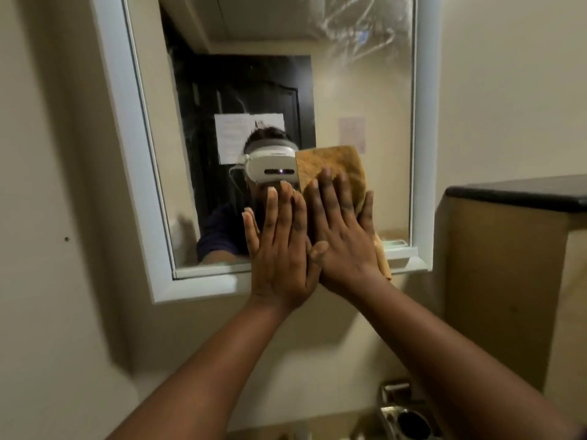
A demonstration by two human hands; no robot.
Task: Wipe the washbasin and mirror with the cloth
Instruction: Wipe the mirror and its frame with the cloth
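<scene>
I am watching both hands lying flat against the mirror [365, 90], fingers straight and spread. The right hand [344, 236] is pressing the cloth [330, 163] onto the lower glass, covering most of it; only its top and a strip at the right edge are showing. The left hand [281, 249] is resting just beside it, bare on the glass. Streaks are clouding the top right. The tap [400, 411] at the bottom is blurred and cut off.
</scene>
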